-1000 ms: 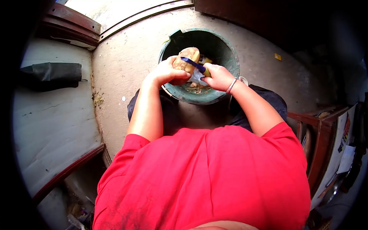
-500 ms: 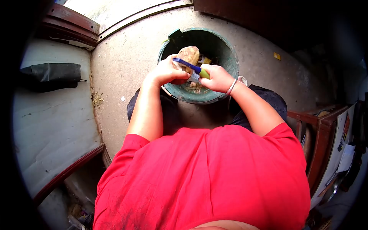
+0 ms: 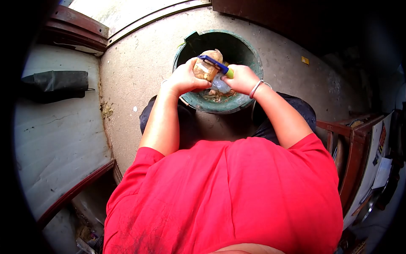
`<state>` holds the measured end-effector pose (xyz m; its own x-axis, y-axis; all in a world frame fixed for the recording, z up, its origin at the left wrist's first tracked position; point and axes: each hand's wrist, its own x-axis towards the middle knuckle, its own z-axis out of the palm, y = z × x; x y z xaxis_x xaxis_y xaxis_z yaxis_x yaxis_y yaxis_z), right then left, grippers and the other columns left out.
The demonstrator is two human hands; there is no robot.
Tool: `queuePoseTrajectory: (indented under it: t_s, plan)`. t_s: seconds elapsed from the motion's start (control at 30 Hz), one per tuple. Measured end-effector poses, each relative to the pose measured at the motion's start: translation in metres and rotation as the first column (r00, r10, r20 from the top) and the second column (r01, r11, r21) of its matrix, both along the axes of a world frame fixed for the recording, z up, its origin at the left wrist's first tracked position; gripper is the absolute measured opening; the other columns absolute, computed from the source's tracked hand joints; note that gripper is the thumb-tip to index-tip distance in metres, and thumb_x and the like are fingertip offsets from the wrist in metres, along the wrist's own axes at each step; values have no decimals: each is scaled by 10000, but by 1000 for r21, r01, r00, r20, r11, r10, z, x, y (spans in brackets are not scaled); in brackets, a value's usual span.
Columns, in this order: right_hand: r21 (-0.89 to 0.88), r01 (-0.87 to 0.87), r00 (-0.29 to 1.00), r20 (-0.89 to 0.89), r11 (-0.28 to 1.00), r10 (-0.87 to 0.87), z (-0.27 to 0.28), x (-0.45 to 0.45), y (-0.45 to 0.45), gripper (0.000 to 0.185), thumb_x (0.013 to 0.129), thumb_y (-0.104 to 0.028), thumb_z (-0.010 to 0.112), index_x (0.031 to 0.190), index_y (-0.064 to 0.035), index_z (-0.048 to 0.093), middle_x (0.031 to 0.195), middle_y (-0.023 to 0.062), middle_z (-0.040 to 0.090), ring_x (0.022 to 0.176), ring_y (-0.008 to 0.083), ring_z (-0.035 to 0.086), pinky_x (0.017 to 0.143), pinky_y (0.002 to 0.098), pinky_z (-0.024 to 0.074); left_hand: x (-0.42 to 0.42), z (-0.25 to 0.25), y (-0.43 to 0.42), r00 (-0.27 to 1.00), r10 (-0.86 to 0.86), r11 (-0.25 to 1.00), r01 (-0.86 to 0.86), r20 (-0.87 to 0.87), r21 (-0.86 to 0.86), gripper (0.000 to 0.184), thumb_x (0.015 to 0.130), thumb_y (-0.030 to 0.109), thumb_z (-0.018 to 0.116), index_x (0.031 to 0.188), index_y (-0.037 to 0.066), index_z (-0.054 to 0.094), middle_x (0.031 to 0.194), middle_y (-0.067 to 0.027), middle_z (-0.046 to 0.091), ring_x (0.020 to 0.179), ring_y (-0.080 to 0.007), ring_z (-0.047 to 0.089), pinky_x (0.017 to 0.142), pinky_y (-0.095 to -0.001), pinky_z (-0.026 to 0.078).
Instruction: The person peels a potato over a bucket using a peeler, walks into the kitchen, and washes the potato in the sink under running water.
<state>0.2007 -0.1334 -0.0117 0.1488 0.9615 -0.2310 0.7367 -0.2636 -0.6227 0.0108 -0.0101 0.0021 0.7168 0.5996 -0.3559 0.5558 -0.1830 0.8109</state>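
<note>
My left hand (image 3: 185, 79) is closed around a large potato (image 3: 204, 72), brown-skinned with pale bared patches. In my right hand (image 3: 243, 79) is a peeler (image 3: 215, 63) with a blue head and a green handle. The peeler's head lies across the upper part of the potato, at its right side. Both hands are over a round green bin (image 3: 251, 55). A crumpled clear plastic bag (image 3: 220, 84) and pale scraps (image 3: 215, 96) show inside the bin, below the hands. My left palm and some fingers are hidden behind the potato.
The bin stands on a concrete floor (image 3: 139, 63) between my knees. A dark boot-like item (image 3: 57, 84) lies on the pale panel at left. A small yellow packet (image 3: 305, 60) is on the floor at right. Near my right side stands a reddish wooden frame (image 3: 351, 144).
The peeler has shifted slightly up and right across the potato, together with my right hand. The potato has turned in my left hand, showing a pale patch. More of the plastic bag shows.
</note>
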Motion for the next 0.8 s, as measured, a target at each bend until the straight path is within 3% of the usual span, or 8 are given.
queuePoseTrajectory:
  t_s: [0.13,0.23,0.33,0.4,0.47,0.53,0.63,0.8]
  plan:
    - [-77,164,986,-6,983,-165,-6,28,7,309,837,-343,641,921,-48,678,860,210,678,865,382,659,791,429,526,-1,5,-5,1000,-1,999,2,25,-35,899,546,264,862,1329,24,490,1131,-149,659,1049,-242,637,934,-324,491]
    - [-299,331,920,-106,895,-377,-11,54,5,350,838,-336,662,905,8,661,689,128,662,489,225,611,468,359,501,-2,3,-4,998,-34,999,35,49,-15,919,546,262,862,1342,20,472,1137,-157,656,1053,-246,636,931,-321,491]
    - [-238,331,895,-228,913,-384,-4,50,0,343,829,-322,683,930,5,661,709,122,667,568,225,636,545,356,515,-3,5,-5,999,-14,999,15,45,-33,949,548,266,859,1363,9,445,1152,-166,649,1057,-254,635,931,-321,491]
    - [-79,274,927,-243,959,-285,-7,37,-2,314,812,-288,710,942,-8,658,776,100,678,737,200,636,734,341,512,-4,5,-2,999,-12,999,13,42,-35,962,548,268,856,1371,3,434,1159,-170,645,1057,-262,635,931,-323,491]
    - [-61,201,914,-348,978,-210,-2,26,-5,278,816,-259,706,948,-19,662,792,97,682,720,186,626,721,333,511,-4,4,-2,998,-24,999,25,50,-36,972,543,270,857,1372,-5,431,1165,-174,642,1060,-267,635,933,-325,490]
    - [-66,195,902,-381,979,-205,-9,23,-1,249,822,-241,699,949,-30,664,800,91,680,722,177,622,715,329,508,-3,2,-1,999,-16,1000,16,32,10,964,556,211,863,1396,47,420,1159,-117,623,1056,-201,600,907,-326,497]
    - [-255,191,888,-365,948,-278,0,22,1,243,819,-235,691,950,-32,662,814,94,683,737,177,623,720,331,506,-1,10,-4,1000,-19,1000,20,12,-17,963,559,211,859,1399,49,417,1160,-117,622,1051,-201,603,905,-323,497]
    - [-88,207,896,-382,974,-225,-14,23,-3,237,813,-230,693,947,-36,663,816,98,685,744,177,630,727,334,507,-2,4,-3,997,-22,1000,21,76,14,968,532,278,858,1368,18,443,1163,-180,644,1070,-276,634,938,-332,487]
